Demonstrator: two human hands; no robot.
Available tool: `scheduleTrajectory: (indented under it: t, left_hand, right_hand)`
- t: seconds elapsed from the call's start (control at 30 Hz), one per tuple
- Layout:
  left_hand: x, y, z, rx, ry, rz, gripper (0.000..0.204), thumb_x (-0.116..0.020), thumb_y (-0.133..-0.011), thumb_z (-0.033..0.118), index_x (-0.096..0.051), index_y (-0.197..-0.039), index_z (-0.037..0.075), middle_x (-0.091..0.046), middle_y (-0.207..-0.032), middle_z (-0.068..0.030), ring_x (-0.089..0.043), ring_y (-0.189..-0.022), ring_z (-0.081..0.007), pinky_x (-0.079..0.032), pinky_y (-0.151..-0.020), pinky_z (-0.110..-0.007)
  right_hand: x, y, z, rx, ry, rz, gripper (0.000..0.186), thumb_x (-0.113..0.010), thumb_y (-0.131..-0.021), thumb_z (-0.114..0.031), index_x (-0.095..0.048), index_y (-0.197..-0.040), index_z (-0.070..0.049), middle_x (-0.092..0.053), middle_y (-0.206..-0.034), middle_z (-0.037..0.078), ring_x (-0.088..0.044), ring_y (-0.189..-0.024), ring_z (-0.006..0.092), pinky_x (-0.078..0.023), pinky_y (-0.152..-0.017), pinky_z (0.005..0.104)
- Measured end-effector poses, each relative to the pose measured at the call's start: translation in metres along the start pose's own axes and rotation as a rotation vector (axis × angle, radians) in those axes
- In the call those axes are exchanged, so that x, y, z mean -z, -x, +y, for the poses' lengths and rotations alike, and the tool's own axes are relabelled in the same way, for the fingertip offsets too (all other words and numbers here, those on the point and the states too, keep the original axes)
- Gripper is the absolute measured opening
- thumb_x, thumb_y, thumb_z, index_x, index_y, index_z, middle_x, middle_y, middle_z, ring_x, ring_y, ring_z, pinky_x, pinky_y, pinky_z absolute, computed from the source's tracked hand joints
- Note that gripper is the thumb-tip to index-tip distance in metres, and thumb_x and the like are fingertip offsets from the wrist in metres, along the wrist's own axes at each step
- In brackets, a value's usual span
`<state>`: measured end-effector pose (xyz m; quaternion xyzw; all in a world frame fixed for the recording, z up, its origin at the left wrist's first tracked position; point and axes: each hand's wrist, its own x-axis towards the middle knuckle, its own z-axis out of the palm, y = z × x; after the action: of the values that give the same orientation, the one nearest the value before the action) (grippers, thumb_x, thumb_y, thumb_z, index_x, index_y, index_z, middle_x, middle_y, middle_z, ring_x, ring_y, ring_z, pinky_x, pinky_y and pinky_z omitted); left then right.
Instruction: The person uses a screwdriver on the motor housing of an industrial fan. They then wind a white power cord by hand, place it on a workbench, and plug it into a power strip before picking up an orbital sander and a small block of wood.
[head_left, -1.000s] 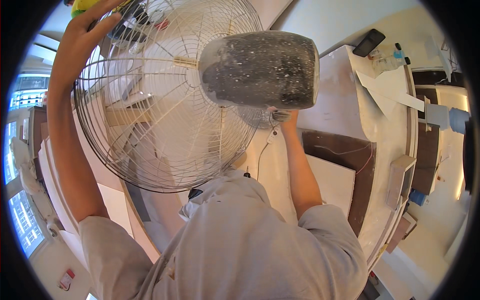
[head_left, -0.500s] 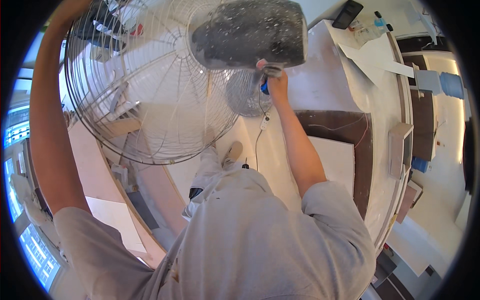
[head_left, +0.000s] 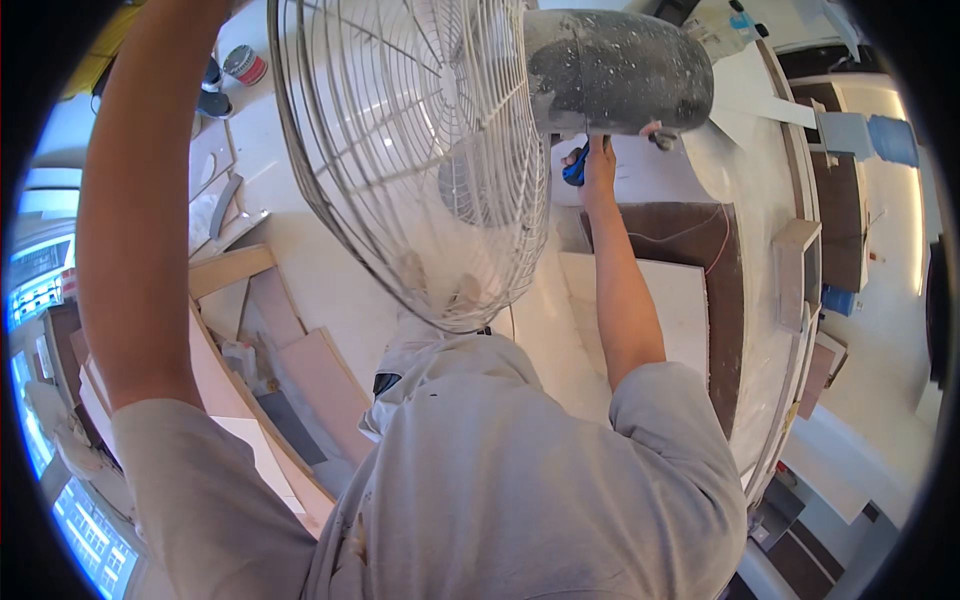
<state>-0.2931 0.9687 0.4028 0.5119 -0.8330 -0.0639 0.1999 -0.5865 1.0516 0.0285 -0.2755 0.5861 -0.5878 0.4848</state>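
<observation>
Left fingers unseen, right fingers hold a blue object by the fan; tin contents unclear.

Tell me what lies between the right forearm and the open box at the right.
In the head view: a white panel, then a brown board, then a pale surface.

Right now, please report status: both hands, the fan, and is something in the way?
Left hand beyond top edge. Right hand under fan motor, at blue part; grip partly hidden. Fan cage blocks some floor view; boards to the left.
</observation>
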Motion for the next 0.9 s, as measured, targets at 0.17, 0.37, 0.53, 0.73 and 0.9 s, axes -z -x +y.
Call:
scheduleTrajectory:
  t: [0.17,0.37,0.53,0.73,0.9]
  left_hand:
    - [-0.009,0.001,-0.044,-0.128,0.154,0.065,0.038,-0.053,-0.078,0.021,-0.065,-0.104,-0.004,-0.067,-0.101,-0.0211,-0.064,-0.085,-0.0290,-0.048,-0.084,-0.034]
    - [-0.009,0.013,-0.079,-0.154,0.073,0.083,0.045,-0.055,-0.083,0.034,-0.063,-0.109,-0.002,-0.060,-0.114,-0.0225,-0.057,-0.108,-0.0368,-0.043,-0.095,-0.039]
    - [-0.017,0.001,-0.076,-0.088,0.031,0.118,0.043,-0.061,-0.079,0.045,-0.069,-0.108,0.014,-0.064,-0.112,-0.0138,-0.060,-0.103,-0.0332,-0.045,-0.091,-0.037]
    - [-0.024,-0.021,-0.042,-0.021,0.097,0.053,0.044,-0.059,-0.075,0.042,-0.069,-0.107,0.014,-0.064,-0.110,-0.0164,-0.058,-0.105,-0.0359,-0.043,-0.094,-0.039]
    - [-0.027,-0.045,-0.029,-0.172,0.044,0.035,0.044,-0.060,-0.076,0.041,-0.069,-0.108,0.013,-0.063,-0.112,-0.0182,-0.059,-0.103,-0.0359,-0.045,-0.092,-0.039]
  right_hand:
    - [0.022,-0.028,0.016,-0.006,0.088,-0.071,0.027,-0.057,-0.092,-0.033,-0.056,-0.092,-0.006,-0.047,-0.069,0.001,-0.048,-0.053,0.0109,-0.052,-0.053,0.0305]
    - [0.004,0.007,-0.013,0.019,0.021,-0.031,0.049,-0.064,-0.088,-0.036,-0.054,-0.124,-0.004,-0.064,-0.116,0.007,-0.055,-0.074,0.0060,-0.046,-0.054,0.0233]
    - [0.016,0.035,0.009,-0.031,0.010,-0.054,0.048,-0.060,-0.090,-0.037,-0.052,-0.129,-0.008,-0.062,-0.119,0.008,-0.040,-0.051,0.0073,-0.042,-0.050,0.0245]
    - [0.056,0.068,0.043,-0.061,0.011,-0.021,0.048,-0.058,-0.091,-0.037,-0.051,-0.128,-0.007,-0.063,-0.108,0.013,-0.046,-0.048,0.0099,-0.043,-0.049,0.0256]
    - [0.099,0.099,0.062,-0.148,-0.025,0.021,0.043,-0.060,-0.090,-0.035,-0.054,-0.123,-0.008,-0.064,-0.094,0.009,-0.047,-0.048,0.0099,-0.043,-0.045,0.0255]
